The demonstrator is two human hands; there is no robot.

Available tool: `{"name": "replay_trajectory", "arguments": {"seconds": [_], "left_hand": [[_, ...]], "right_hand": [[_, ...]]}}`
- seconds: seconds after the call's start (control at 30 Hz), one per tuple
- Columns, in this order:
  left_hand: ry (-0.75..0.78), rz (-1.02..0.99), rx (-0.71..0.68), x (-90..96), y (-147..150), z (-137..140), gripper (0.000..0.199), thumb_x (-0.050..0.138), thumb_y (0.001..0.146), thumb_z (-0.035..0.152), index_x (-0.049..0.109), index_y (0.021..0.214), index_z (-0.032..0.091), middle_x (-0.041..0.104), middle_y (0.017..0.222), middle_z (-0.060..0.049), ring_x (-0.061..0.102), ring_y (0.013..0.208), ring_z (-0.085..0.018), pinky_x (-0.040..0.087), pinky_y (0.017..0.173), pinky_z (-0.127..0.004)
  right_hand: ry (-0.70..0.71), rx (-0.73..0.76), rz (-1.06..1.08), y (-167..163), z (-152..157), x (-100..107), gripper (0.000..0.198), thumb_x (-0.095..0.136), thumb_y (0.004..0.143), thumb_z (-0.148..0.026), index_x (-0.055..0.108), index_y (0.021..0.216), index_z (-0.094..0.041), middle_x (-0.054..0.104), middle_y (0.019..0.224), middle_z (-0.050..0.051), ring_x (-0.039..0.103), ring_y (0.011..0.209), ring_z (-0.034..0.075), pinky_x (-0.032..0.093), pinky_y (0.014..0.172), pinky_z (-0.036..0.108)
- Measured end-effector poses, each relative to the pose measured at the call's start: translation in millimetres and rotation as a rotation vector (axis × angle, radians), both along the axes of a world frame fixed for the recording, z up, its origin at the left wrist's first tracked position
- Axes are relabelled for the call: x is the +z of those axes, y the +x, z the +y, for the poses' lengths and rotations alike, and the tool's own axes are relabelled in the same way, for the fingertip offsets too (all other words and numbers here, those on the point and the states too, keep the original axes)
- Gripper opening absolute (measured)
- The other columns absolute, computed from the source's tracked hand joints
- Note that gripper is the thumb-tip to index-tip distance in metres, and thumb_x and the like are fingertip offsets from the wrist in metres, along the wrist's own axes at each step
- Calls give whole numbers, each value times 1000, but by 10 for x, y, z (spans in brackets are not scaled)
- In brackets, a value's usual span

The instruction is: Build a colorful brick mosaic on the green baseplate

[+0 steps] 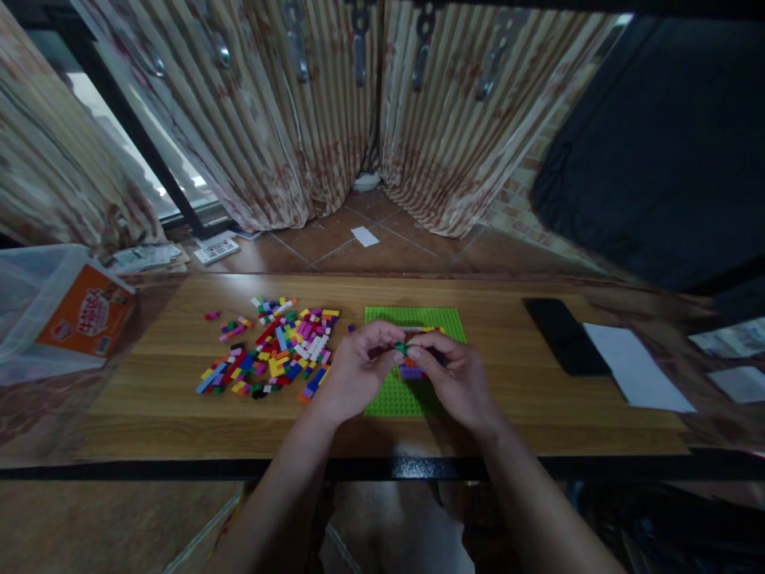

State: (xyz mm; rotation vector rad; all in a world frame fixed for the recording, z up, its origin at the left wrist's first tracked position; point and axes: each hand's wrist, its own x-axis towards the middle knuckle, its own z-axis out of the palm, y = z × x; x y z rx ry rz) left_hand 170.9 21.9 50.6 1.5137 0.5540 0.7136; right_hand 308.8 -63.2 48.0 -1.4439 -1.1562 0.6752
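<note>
My left hand and my right hand meet above a light green baseplate. Between their fingertips is a small dark green toy brick, pinched from both sides. Just below the fingers, purple and orange bricks show on or over the plate. A row of white and yellow bricks lies behind my right fingers, partly hidden by them. Whether the green brick is joined to the bricks beneath it I cannot tell.
A loose pile of coloured bricks spreads over the wooden table on the left. To the right lie a black phone-like slab and a white sheet. A clear plastic tub with an orange label stands at far left.
</note>
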Motion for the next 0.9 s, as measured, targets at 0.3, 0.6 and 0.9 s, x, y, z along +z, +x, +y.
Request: {"name": "replay_trajectory", "arguments": {"seconds": [0.3, 0.6, 0.9], "left_hand": [[-18, 84, 223, -43, -51, 138, 17, 61, 76, 15, 65, 93, 16, 66, 78, -1, 61, 70, -13, 47, 69, -25], [126, 351, 164, -256, 25, 122, 33, 57, 75, 13, 71, 105, 18, 69, 85, -3, 64, 78, -18, 48, 73, -29], [186, 380, 102, -263, 38, 76, 40, 56, 77, 12, 70, 112, 22, 73, 92, -4, 66, 85, -21, 51, 79, -33]], "right_hand": [[56, -338, -86, 366, 4, -83, 17, 67, 78, -38, 75, 81, -24, 71, 80, 3, 63, 74, 19, 51, 68, 32], [3, -247, -490, 320, 138, -207, 13, 64, 83, -34, 76, 83, -28, 67, 89, 3, 60, 90, 21, 46, 86, 39], [-16, -187, -770, 240, 225, -186, 19, 59, 89, -32, 76, 87, -27, 68, 86, 4, 57, 86, 23, 43, 82, 39]]}}
